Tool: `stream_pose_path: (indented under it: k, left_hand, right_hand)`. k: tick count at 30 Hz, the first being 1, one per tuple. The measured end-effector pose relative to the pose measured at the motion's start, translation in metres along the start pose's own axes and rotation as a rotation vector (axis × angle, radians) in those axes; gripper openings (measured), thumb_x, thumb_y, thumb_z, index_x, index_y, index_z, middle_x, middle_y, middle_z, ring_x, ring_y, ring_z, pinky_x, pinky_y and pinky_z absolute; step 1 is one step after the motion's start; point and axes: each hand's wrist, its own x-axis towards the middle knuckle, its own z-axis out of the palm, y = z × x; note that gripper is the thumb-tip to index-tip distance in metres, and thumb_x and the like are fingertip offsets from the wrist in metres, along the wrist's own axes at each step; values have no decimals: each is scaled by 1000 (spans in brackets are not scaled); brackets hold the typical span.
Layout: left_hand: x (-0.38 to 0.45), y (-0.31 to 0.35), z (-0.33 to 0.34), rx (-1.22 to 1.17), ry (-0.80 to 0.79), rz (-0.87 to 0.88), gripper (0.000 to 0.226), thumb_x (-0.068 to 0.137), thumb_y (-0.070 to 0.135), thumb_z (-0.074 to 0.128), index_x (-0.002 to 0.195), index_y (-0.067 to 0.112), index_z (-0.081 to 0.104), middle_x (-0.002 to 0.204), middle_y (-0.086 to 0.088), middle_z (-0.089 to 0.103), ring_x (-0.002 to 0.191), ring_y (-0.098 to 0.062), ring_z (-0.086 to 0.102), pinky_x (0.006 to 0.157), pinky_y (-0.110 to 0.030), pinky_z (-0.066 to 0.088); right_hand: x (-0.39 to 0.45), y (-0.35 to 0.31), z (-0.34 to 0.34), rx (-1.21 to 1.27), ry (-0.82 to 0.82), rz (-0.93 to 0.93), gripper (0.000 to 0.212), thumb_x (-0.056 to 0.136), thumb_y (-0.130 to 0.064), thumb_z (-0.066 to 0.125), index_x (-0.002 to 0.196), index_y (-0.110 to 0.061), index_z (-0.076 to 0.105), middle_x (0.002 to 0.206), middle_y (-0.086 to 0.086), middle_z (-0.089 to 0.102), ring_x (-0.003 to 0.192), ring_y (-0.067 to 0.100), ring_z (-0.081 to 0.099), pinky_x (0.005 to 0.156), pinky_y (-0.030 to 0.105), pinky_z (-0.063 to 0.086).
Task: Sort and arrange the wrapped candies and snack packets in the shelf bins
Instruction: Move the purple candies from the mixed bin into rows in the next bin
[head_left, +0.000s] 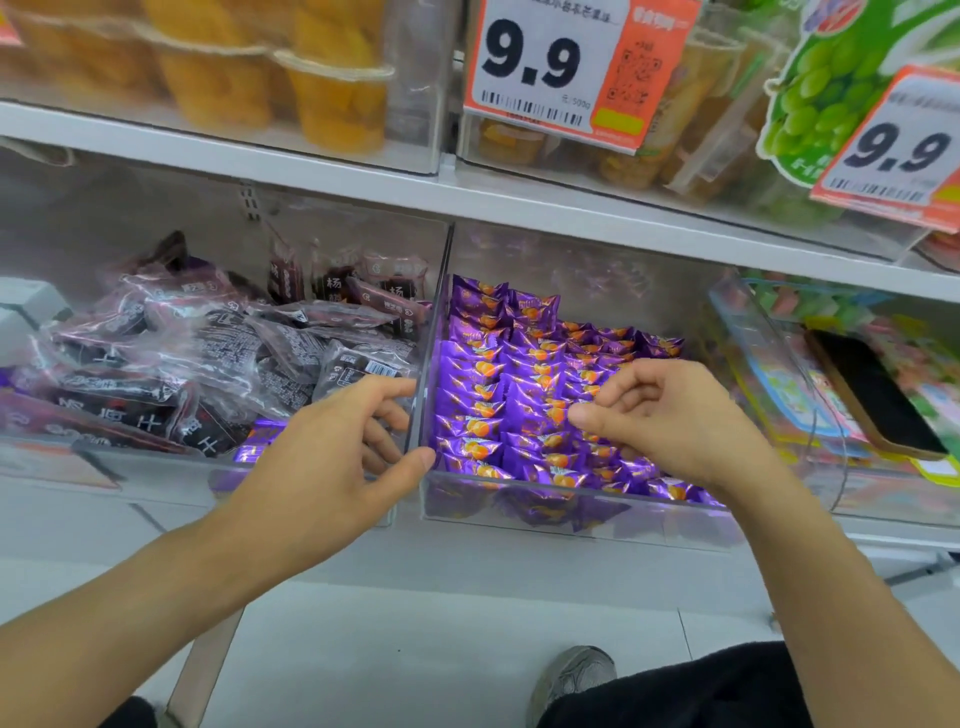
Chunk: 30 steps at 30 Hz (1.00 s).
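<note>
Two hands tidy purple candies in a clear shelf bin.

Dark packets (208, 358) fill the left bin. Left hand (332, 447) spread, fingers relaxed at the divider (423, 364). Right hand (670, 415) hovers loosely curled, holding nothing, over purple candies (498, 395): probably light, slippery; pinch a wrapper's crimped end.

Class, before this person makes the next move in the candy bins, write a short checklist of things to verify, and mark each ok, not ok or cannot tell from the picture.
1. Purple candies lined up in rows in the middle bin: ok.
2. Stray purple packet lying in the left bin among the dark plum packets: not ok.
3. Left hand free, holding nothing, by the clear divider: ok.
4. Right hand over the candies, fingers curled; holding one: cannot tell.
5. Phone resting on the right bin, stable: cannot tell.
</note>
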Motion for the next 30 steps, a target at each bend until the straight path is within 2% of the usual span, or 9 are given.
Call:
stream_pose_path:
  k: [3,7,9,11,14,18,21,25,30]
  left_hand:
    - [1,3,-17,0,17,37,35,85,30,73,117,29,61,89,11,64,75,-12,64,65,-18,49]
    - [10,-9,-70,107,136,42,2,87,27,71,86,28,71,69,13,66,74,-5,62,64,-10,46]
    - [15,-27,-103,230,194,12,5,85,25,72,82,28,71,64,16,63,70,2,60,63,-5,43]
    - [15,-51,-137,347,187,-60,5,84,25,75,89,26,73,72,15,65,69,2,61,67,-7,44]
    - [5,-82,-176,505,58,-191,31,80,32,79,109,23,74,94,5,61,90,-16,61,80,-25,43]
    - [-11,-91,-198,533,-18,-199,47,79,44,78,121,24,68,108,2,59,99,-20,57,83,-26,40]
    - [-21,-96,-213,538,-61,-288,62,75,47,81,131,30,59,123,7,60,110,-12,58,84,-22,44]
    - [-31,-108,-230,462,-82,-353,53,77,27,84,125,24,62,115,8,66,97,-3,60,65,-1,42]
    - [-30,-112,-231,485,-21,-337,28,76,17,84,101,20,71,85,12,67,81,-3,65,66,-5,46]
  right_hand:
    - [-10,-21,19,176,144,-232,21,77,-24,84,78,-11,68,67,7,69,55,16,63,57,25,53]
    - [-29,-66,69,287,5,-465,16,74,-18,83,75,-13,67,69,-1,69,59,16,63,59,24,54]
    - [-29,-90,90,237,-116,-553,16,72,-28,81,76,-19,68,71,-4,70,62,13,65,61,24,54]
    - [-20,-112,111,142,-214,-615,16,74,-31,83,78,-23,69,74,-4,71,66,11,66,64,26,55]
    - [4,-146,148,-14,-337,-709,17,77,-21,85,85,-23,70,78,-6,71,68,4,63,66,18,52]
    - [33,-184,201,-229,-387,-856,29,77,-34,85,101,-22,72,98,-8,68,89,4,62,79,14,46]
    - [45,-207,236,-297,-441,-860,38,77,-42,82,108,-23,71,105,-7,66,97,7,60,84,20,46]
    - [49,-228,266,-297,-567,-840,53,76,-60,76,118,-28,68,113,-15,66,102,2,60,89,22,48]
    - [51,-227,290,-353,-600,-923,27,79,-46,79,97,-29,70,86,-3,68,77,14,60,75,35,50]
